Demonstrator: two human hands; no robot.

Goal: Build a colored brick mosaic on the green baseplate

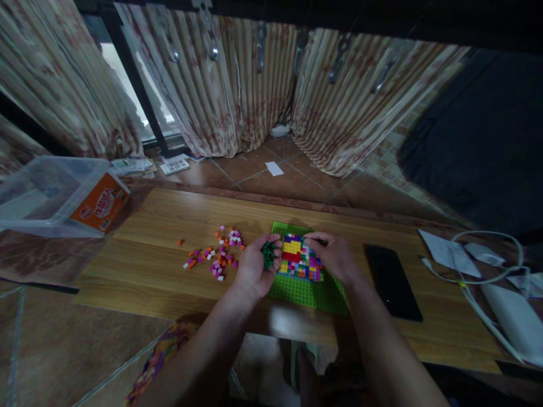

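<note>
Palm up, my left hand cups a small heap of dark green toy bricks, its fingers curled around them. It lies over the left edge of a bright green studded baseplate. Small bricks in yellow, red, purple, white and other colours form a tight multicoloured block on the plate. My right hand is at the block's upper right corner, thumb and fingers pinched together. Whatever sits between those fingertips is too small to make out. Part of the block's right side is behind this hand.
Loose orange, pink and white bricks lie scattered on the wooden table to the left. A black phone or tablet rests at right, near white cables and papers. A clear plastic bin stands beyond the table's left end.
</note>
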